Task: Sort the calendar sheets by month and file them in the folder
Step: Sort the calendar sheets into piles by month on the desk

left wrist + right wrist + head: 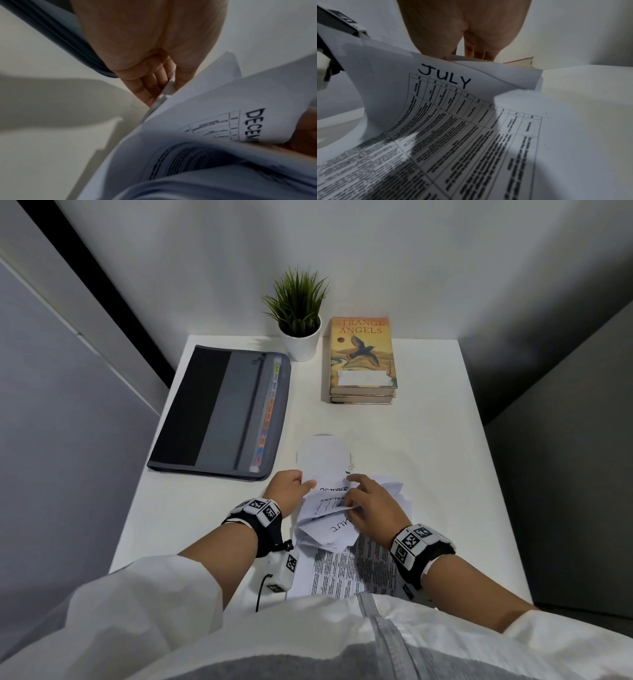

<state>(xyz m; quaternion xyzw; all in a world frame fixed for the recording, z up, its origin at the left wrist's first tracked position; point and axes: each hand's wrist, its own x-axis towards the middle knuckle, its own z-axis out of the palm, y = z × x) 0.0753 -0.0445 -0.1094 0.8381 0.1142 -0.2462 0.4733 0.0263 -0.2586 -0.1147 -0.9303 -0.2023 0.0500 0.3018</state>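
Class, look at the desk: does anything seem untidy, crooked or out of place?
Yes. The calendar sheets are a jumbled, curled heap between both hands, facing different ways: October reads upright, while July lies turned sideways. The folder sits slightly askew on the desk. Books and plant look tidy.

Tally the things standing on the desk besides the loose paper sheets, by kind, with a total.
Folder: 1
Potted plant: 1
Books: 2, stacked
Total: 4

Crumpled paper calendar sheets (329,508), matt fabric folder (222,412), smooth white table (411,440)
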